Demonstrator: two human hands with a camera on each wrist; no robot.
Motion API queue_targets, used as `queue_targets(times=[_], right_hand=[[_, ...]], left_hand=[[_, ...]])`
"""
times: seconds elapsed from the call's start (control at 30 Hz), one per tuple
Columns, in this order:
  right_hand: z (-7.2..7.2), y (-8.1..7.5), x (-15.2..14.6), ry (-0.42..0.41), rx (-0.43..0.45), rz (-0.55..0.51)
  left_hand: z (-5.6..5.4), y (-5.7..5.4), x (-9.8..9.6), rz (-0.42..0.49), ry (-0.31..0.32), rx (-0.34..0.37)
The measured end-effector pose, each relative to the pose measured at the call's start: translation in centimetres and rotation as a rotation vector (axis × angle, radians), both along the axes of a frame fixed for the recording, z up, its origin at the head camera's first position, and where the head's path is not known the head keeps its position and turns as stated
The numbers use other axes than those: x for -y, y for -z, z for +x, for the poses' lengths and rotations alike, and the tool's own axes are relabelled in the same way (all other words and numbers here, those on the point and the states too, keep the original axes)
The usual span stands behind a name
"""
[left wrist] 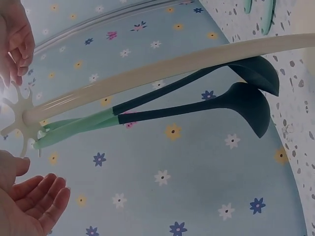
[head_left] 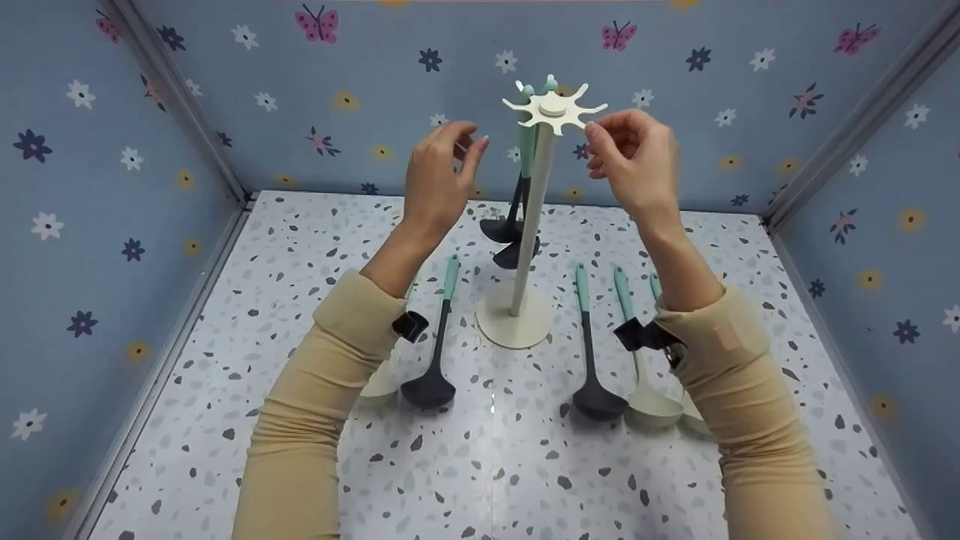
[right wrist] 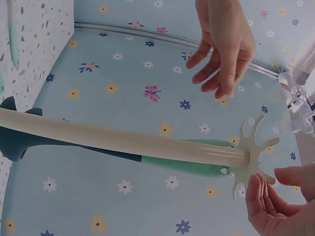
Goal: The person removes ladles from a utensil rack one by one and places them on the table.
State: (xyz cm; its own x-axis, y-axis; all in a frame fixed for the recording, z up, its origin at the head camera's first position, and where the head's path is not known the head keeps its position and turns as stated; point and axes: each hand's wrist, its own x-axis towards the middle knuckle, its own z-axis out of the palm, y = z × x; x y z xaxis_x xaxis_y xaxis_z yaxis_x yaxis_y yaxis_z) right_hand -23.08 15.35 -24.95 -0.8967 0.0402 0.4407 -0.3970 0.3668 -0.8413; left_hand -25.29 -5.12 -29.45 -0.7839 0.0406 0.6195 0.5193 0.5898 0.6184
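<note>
A cream utensil rack [head_left: 534, 217] stands upright on a round base, with a star-shaped ring of hooks [right wrist: 253, 157] at its top. Two black ladles [left wrist: 246, 105] with mint-green handles hang from its far left side. My right hand [head_left: 636, 161] is at the right of the ring, and its thumb and fingers [right wrist: 258, 196] pinch the tip of one hook. To the left of the rack my left hand [head_left: 442, 176] is held in the air, fingers loosely bent, with nothing in it. The left wrist view shows that hand's palm [left wrist: 29, 201] apart from the hooks.
On the speckled table [head_left: 480, 465] a black ladle [head_left: 431, 386] and a partly hidden pale utensil [head_left: 381, 386] lie left of the base. Right of it lie another black ladle [head_left: 598, 397], a cream ladle [head_left: 654, 405] and a partly covered utensil. Flowered panels [head_left: 300, 97] enclose the table.
</note>
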Motion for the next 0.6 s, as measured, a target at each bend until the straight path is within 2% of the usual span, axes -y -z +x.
queue_targets(times=[0.17,0.27,0.47,0.6], right_hand=[[0.1,0.7,0.3,0.126,-0.117,0.183],[0.1,1.0,0.5,0.179,-0.190,0.250],[-0.1,1.4,0.8,0.196,-0.314,0.286],[-0.4,1.7,0.7,0.192,-0.364,0.299]], left_hand=[[-0.9,-1.1,-0.8,0.029,0.026,-0.013],[-1.2,-1.5,-1.5,0.025,0.032,-0.037],[-1.7,-2.1,-2.2,-0.001,0.041,-0.056],[-1.9,-2.3,-2.3,-0.028,0.036,-0.047]])
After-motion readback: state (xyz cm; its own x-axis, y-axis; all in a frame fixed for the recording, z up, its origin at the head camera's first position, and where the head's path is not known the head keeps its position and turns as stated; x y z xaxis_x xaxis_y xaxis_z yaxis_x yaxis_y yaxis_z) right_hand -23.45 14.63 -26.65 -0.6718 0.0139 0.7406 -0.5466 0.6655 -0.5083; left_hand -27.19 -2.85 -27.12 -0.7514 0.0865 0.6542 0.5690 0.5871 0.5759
